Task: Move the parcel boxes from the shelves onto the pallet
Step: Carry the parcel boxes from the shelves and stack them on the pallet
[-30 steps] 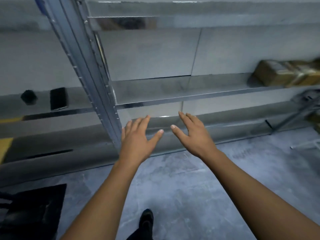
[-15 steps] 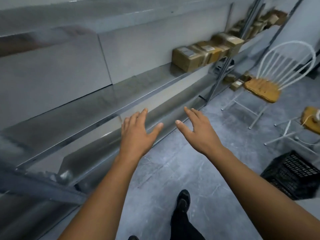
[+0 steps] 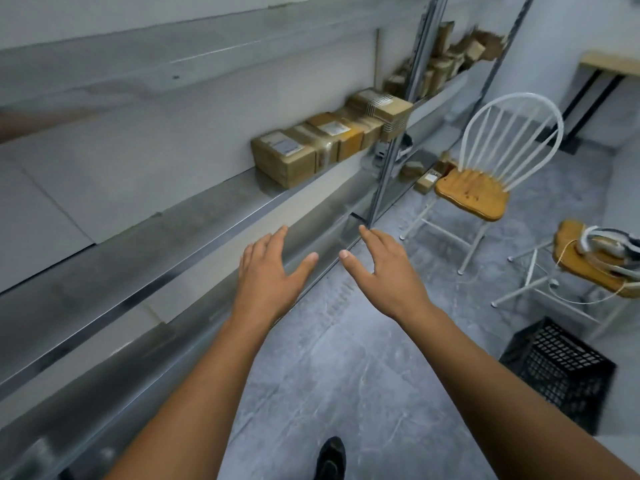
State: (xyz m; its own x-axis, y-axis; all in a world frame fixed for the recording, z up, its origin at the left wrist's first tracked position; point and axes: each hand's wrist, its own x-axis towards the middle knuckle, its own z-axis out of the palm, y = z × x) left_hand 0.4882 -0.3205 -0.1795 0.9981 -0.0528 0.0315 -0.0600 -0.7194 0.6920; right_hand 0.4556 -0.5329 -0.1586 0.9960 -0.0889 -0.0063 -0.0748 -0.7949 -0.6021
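Note:
A row of brown taped parcel boxes (image 3: 304, 152) stands on the metal shelf (image 3: 180, 233), ahead and to the right. More boxes (image 3: 446, 65) are piled on a farther shelf section beyond the upright post. One small box (image 3: 428, 180) lies on the floor by the chair. My left hand (image 3: 270, 271) and my right hand (image 3: 384, 271) are stretched out in front of me, palms down, fingers straight, holding nothing. Both hover short of the boxes, over the lower shelf's edge. No pallet is in view.
A white wire chair with a wooden seat (image 3: 474, 194) stands right of the shelf post (image 3: 391, 147). A second seat with cables (image 3: 595, 261) and a black plastic crate (image 3: 557, 368) are at the right. Grey floor (image 3: 346, 375) runs along the shelving.
My view has swung right along the shelving and moved closer; the boxes and chair now sit nearer. Both hands stay outstretched and hold nothing.

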